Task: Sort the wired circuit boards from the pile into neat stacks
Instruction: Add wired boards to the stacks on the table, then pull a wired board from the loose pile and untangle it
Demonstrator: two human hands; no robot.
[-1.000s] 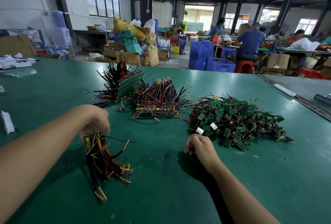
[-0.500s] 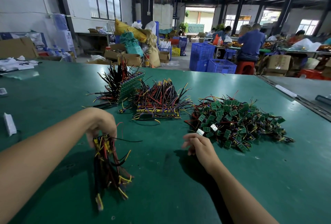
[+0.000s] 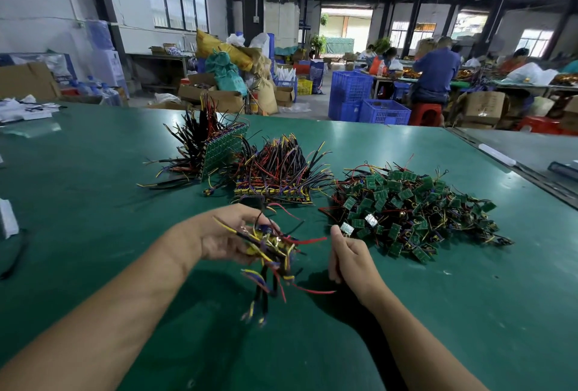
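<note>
My left hand [image 3: 223, 235] grips a bundle of wired circuit boards [image 3: 271, 253] above the green table [image 3: 93, 203], its red, yellow and black wires hanging down. My right hand [image 3: 352, 253] hovers just right of the bundle with fingers loosely curled and nothing in it, at the near edge of the loose pile of small green boards [image 3: 413, 206]. Behind my hands lies a flat stack of boards [image 3: 275, 178] with wires pointing up. Left of it another stack [image 3: 215, 149] leans on edge.
White scraps [image 3: 7, 218] lie at the table's left edge, more white bits [image 3: 25, 109] at the far left. A second table [image 3: 531, 153] adjoins on the right. Blue crates [image 3: 369, 103], boxes and seated workers [image 3: 434, 74] are beyond.
My left hand has lifted the bundle and carried it right, towards the middle, turning it so the wires splay out. My right hand has stayed near the pile's edge.
</note>
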